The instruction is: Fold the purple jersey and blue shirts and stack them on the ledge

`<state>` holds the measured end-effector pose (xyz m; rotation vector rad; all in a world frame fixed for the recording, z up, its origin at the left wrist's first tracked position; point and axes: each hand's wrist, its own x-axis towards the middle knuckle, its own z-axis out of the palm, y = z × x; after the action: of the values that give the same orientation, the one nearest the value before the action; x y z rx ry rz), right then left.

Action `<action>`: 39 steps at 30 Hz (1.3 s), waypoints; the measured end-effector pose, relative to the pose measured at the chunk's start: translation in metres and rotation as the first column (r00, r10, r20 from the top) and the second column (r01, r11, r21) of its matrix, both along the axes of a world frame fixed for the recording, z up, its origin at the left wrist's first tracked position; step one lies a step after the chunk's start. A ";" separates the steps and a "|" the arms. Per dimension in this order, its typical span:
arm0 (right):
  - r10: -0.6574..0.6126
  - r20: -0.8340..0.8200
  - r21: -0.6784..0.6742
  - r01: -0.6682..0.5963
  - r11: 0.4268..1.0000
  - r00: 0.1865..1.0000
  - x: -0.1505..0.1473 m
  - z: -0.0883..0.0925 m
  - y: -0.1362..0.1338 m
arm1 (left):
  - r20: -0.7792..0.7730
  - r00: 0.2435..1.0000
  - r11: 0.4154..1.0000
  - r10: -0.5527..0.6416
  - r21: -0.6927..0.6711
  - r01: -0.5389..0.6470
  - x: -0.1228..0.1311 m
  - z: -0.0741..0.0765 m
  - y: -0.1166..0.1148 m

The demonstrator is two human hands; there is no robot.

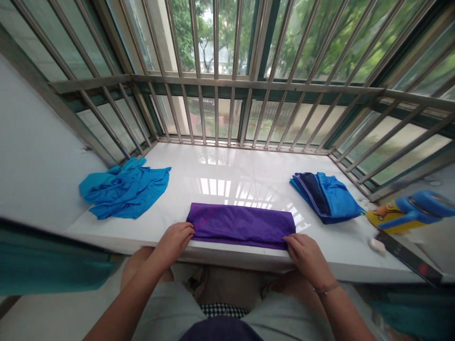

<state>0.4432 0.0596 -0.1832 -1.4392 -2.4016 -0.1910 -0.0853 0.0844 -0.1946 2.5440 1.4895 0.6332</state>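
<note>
A purple cloth, folded into a long flat strip, lies along the front edge of the white window sill. My left hand pinches its left end near the lower corner. At the other end, my right hand pinches the lower right corner between thumb and fingers. The fabric looks smooth and flat between my hands. To the left rests a crumpled blue cloth, apart from my left hand. A stack of folded blue and dark cloths sits to the right, beyond my right hand.
At the far right stands a blue and yellow bottle or jug. A black phone and a small white object lie before it. Metal window bars close off the back. Teal curtains hang at the front left and right.
</note>
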 end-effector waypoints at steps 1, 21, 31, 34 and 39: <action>-0.001 -0.003 0.015 0.001 1.000 1.000 0.000 0.001 -0.001 | -0.012 1.000 1.000 0.002 -0.010 -0.003 0.001 0.001 0.000; -0.156 -0.055 -0.207 0.142 0.968 0.986 -0.165 0.022 0.043 | -0.011 0.998 0.996 -0.068 0.051 0.069 0.125 -0.001 0.051; -0.698 0.049 -0.318 0.674 0.667 0.714 -0.070 -0.005 0.047 | 0.002 0.984 0.981 0.180 -0.074 -0.179 0.008 -0.036 0.058; -0.775 -0.010 -0.210 0.756 0.620 0.632 -0.034 -0.010 0.026 | 0.096 0.980 0.980 0.172 -0.122 -0.160 -0.033 -0.034 0.060; -0.789 0.001 -0.230 0.768 0.598 0.615 -0.025 -0.021 0.015 | 0.322 0.904 0.958 0.280 -0.155 -0.242 -0.042 -0.029 0.064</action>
<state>0.4185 0.0742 -0.2038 -2.4696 -1.5617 -0.0558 -0.1268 0.1481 -0.2236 2.0353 1.6914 0.9418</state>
